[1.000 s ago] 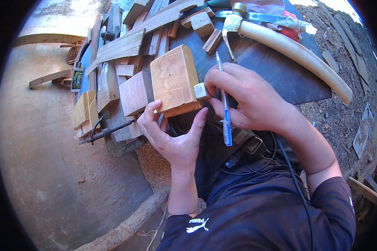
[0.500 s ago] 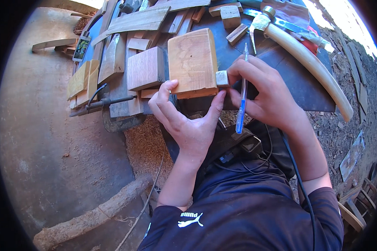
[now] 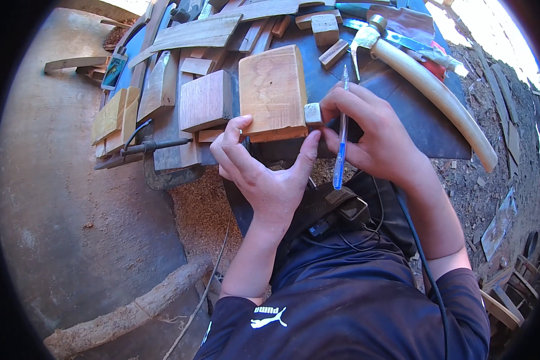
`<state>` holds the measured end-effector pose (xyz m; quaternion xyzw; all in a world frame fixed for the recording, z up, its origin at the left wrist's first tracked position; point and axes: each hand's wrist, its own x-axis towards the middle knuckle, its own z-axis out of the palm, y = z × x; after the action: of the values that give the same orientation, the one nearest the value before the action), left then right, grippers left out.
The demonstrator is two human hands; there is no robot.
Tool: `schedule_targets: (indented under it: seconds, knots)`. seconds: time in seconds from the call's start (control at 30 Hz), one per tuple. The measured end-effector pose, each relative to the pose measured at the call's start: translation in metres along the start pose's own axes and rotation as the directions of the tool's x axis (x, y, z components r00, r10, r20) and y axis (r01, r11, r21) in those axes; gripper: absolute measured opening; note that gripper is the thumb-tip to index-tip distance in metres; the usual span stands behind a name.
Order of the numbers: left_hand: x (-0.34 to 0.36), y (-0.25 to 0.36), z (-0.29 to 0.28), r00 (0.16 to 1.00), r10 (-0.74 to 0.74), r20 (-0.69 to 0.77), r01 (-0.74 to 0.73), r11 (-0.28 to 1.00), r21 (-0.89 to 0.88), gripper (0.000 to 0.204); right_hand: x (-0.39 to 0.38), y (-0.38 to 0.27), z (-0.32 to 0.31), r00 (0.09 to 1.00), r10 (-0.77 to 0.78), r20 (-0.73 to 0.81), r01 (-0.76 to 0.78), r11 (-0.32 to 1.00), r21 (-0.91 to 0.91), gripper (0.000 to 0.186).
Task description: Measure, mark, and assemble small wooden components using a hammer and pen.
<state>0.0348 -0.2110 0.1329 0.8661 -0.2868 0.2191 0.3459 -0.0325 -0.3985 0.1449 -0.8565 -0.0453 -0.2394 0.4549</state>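
A thick yellowish wooden block (image 3: 273, 90) is tilted up in front of me. My left hand (image 3: 263, 180) is closed on its lower edge, a fingertip at the lower left corner and the thumb near the lower right. Against the block's right side sits a small pale grey cube-like piece (image 3: 313, 114), pinched by my right hand (image 3: 375, 132); its material I cannot make out. A clear pen with a blue end (image 3: 341, 150) is also held in my right hand, between the fingers, with its tip pointing away from me.
Beyond my hands is a dark work surface (image 3: 402, 120) bearing a claw hammer (image 3: 429, 84), a pinkish wooden block (image 3: 206, 102) and several offcuts. A clamp (image 3: 156, 146) grips its left front edge. A phone (image 3: 114, 72) lies far left; a rough log (image 3: 132, 306) lies lower left.
The whole view has shifted slightly, so everything sits a little to the left. My hands keep the same hold on the block, the small piece and the pen.
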Motion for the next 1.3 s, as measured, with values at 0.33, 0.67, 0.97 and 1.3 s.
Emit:
schedule_targets:
  seconds: [0.33, 0.67, 0.97, 1.3]
  knots:
    - [0.003, 0.008, 0.003, 0.998, -0.066, 0.021, 0.065, 0.997, 0.041, 0.1, -0.001, 0.001, -0.005, 0.999, 0.019, 0.028, -0.019, 1.0, -0.002, 0.021]
    - [0.005, 0.003, 0.008, 0.998, -0.055, 0.004, 0.055, 0.998, 0.021, 0.089, -0.003, 0.005, -0.001, 0.999, -0.03, -0.026, 0.03, 1.0, 0.006, 0.022]
    - [0.019, -0.003, 0.005, 0.998, 0.067, 0.017, -0.068, 0.99, 0.124, 0.079, -0.015, -0.004, -0.029, 0.992, -0.115, -0.058, 0.098, 0.965, -0.242, 0.034]
    - [0.013, -0.001, 0.007, 0.994, 0.092, 0.067, -0.102, 0.979, 0.176, 0.078, -0.022, -0.001, -0.042, 0.994, -0.055, 0.09, 0.091, 0.875, -0.475, 0.028]
